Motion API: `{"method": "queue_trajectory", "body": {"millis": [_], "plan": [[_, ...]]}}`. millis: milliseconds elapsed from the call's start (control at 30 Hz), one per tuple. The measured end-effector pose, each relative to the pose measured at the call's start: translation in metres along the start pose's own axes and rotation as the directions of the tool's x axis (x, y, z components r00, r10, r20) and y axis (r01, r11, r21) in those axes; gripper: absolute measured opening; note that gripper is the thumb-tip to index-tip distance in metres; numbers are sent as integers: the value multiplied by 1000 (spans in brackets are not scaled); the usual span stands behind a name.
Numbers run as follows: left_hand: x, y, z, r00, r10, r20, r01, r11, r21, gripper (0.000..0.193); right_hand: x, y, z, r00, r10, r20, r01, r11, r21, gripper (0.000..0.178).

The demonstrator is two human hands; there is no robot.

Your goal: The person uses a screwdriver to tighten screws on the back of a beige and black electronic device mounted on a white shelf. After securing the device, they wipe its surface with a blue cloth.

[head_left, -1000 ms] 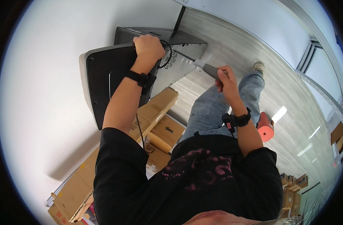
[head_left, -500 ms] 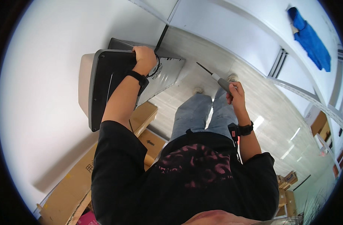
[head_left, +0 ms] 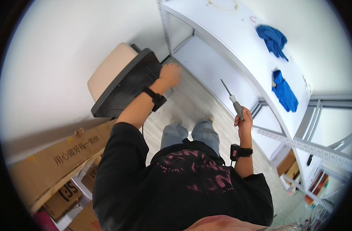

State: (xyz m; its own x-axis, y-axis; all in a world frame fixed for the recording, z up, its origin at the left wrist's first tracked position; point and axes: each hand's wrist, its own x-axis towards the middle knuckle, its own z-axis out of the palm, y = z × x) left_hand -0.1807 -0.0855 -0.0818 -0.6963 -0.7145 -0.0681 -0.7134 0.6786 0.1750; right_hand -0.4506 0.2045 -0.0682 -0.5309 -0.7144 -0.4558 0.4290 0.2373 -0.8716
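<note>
My right hand (head_left: 244,117) is closed round the grey handle of a screwdriver (head_left: 236,106), whose thin dark shaft points up and away from me. At the upper left stands a bulky casing (head_left: 134,82) with a black panel and a beige shell, close to the white wall. Beside the panel's right edge is my left hand (head_left: 170,75), its fingers curled but blurred. Whether it touches the casing, or holds anything, I cannot make out. Both wrists wear black bands, the right one with a small box on it.
Cardboard boxes (head_left: 64,154) lie along the wall at my lower left. To the right runs a white shelf rack (head_left: 237,50) with a blue cloth (head_left: 274,40) and a blue folded item (head_left: 284,92) on top. My feet stand on the pale floor (head_left: 187,98).
My view has turned toward the shelf rack. My left hand has come off the panel's top edge to its right side. The screwdriver now points more steeply upward, still in my right hand.
</note>
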Motion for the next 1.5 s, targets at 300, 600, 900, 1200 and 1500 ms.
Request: {"method": "queue_trajectory", "body": {"millis": [300,600,900,1200,1500], "plan": [[-161,-15,-149,755,-134,-642,-154,915,-372,14,-3,-64,99,752,-55,657,-31,992,119,41],[-300,-95,-140,501,-520,-692,368,851,-374,21,17,-33,229,674,114,730,45,980,-195,41],[-306,-105,-109,434,-688,-581,375,725,-579,19,4,-6,272,697,148,702,37,970,-242,38],[-218,-61,-141,482,-508,-714,23,822,-570,10,-3,-57,193,823,-46,567,155,977,-146,40],[8,166,-94,969,248,7,-14,80,-997,37,7,-101,71,852,-290,436,399,899,-181,37]]}}
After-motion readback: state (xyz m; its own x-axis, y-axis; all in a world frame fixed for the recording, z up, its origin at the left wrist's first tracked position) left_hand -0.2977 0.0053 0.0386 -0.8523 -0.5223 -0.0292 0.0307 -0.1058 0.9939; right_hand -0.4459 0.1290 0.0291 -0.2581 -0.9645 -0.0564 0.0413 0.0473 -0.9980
